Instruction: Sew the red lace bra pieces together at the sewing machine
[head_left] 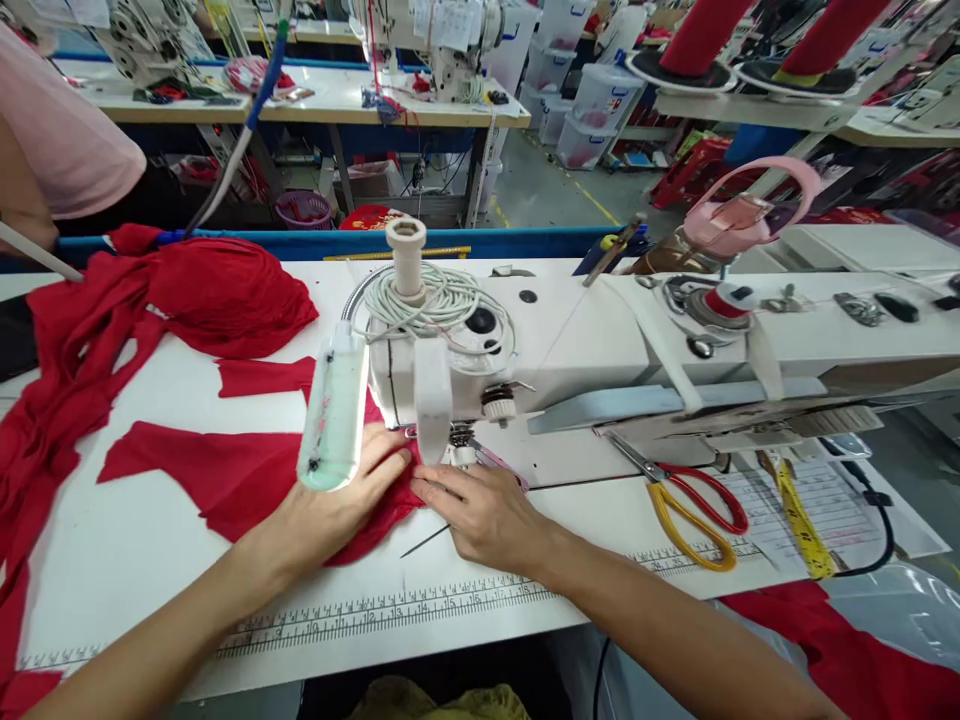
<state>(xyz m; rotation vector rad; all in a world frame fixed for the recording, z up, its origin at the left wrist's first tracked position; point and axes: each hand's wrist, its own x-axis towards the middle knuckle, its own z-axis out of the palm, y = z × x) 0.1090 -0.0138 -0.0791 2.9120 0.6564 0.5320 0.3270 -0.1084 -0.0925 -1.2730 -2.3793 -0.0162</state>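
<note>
A red fabric piece (225,475) lies on the white sewing machine table, its right end at the presser foot (463,450). My left hand (352,490) grips the fabric just left of the needle area, fingers pressed together. At the fabric's front right edge, my right hand (480,510) has its fingertips closed on the cloth. A thin dark pointed tool (424,541) sticks out from under my right hand; its kind is unclear. The white sewing machine (570,335) stands right behind both hands, a pale green clear guard (334,410) partly over my left hand.
A red fabric bundle (232,295) is heaped at the left. Scissors (694,510) with red and yellow handles and a yellow tape measure (802,520) are at the right. A printed ruler (375,615) runs along the front edge. Another person's pink sleeve (71,130) shows at upper left.
</note>
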